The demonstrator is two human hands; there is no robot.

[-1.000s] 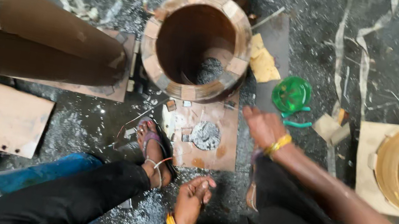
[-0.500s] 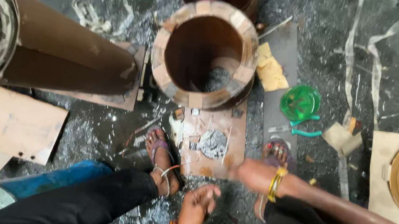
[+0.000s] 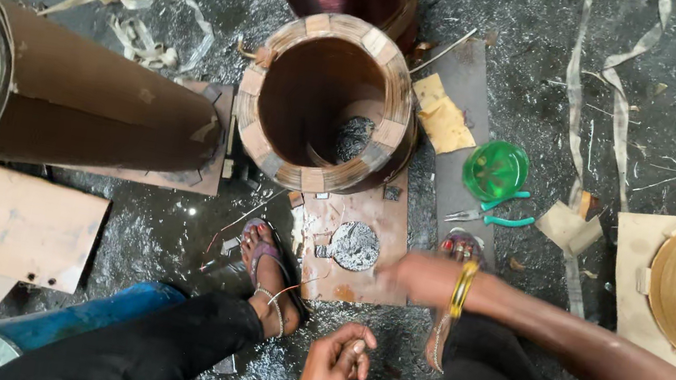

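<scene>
The right hand (image 3: 419, 277) is now low over the brown board (image 3: 364, 253) that lies on the floor in front of the person. 1 second ago it was further out, near the green cup (image 3: 496, 171) and the green-handled pliers (image 3: 492, 216); half a second ago it was already coming back. So the reach to the right side is finished, and the hand is again at the board, just beside the round hole (image 3: 354, 245) in it. The hand is blurred, so I cannot tell if it is closed on something or empty.

The left hand (image 3: 332, 372) stays close to the body, between the 2 legs, a little lower than before. Its fingers are curled loosely and I see nothing in them.

The open cylinder of brown segments (image 3: 325, 102) stands upright and touches the far edge of the board. It has not moved. The pliers and the cup also lie as before, which suggests the right hand did not bring either of them back.
</scene>
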